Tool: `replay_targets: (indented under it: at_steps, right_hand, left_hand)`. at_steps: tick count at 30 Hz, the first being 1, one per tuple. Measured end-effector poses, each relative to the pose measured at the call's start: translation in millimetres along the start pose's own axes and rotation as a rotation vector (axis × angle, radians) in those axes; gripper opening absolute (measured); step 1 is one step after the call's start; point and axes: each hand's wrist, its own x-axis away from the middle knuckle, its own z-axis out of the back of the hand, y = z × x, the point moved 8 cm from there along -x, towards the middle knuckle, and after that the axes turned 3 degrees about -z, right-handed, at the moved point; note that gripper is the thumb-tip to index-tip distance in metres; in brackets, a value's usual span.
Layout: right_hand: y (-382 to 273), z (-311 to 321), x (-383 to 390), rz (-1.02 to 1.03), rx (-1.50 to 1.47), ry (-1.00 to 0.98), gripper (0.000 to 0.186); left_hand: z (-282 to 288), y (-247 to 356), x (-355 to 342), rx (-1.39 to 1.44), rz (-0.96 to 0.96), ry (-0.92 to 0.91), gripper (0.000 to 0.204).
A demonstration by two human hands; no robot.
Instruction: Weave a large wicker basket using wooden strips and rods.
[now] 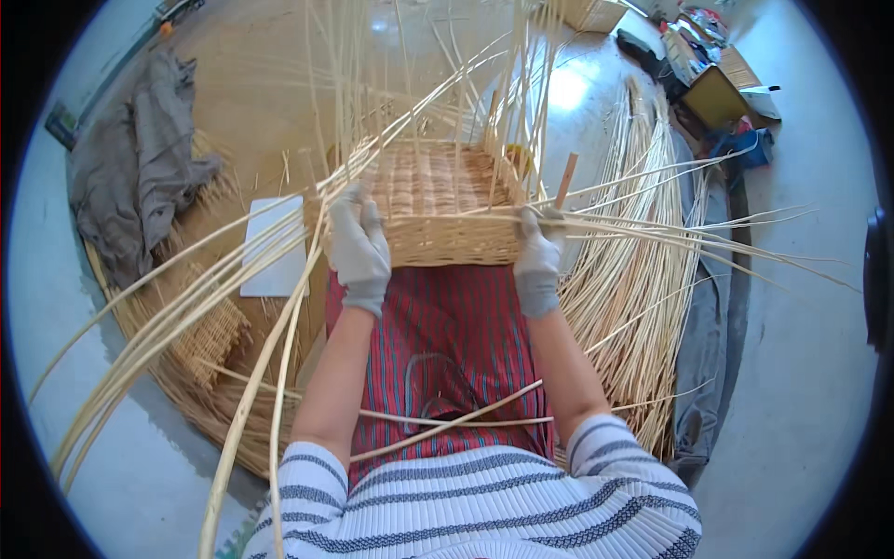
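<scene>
Striped blue-and-white sleeves [484, 508] nearest the lens, bare forearms reaching forward over a red striped apron [447, 326] on the lap. Resting at the apron's far edge, between both gloved hands: a half-woven wicker basket [438, 200], rectangular, with loose pale canes [186, 298] fanning up and out from its rim. Left hand [358, 247] in a grey glove, pressed against the basket's left corner, fingers closed around a bundle of canes sweeping down to the left. Right hand [538, 256], gloved too, at the right corner, fingers gripping canes that stretch away to the right. Beyond, to the right, a thick heap of straight willow rods [643, 270] on the floor. To the left, a white board [275, 247] and a crumpled grey cloth [140, 168].
</scene>
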Motion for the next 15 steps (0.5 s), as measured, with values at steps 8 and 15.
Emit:
replay_targets:
  at_steps: [8, 15]
  right_hand:
    - [-31, -69, -47, 0.345, 0.806, -0.468, 0.026]
    - [-10, -249, -71, 0.676, 1.176, -0.656, 0.080]
  left_hand:
    - [-102, -38, 36, -0.338, 0.546, -0.866, 0.038]
    - [-91, -53, 29, -0.396, 0.522, -0.619, 0.053]
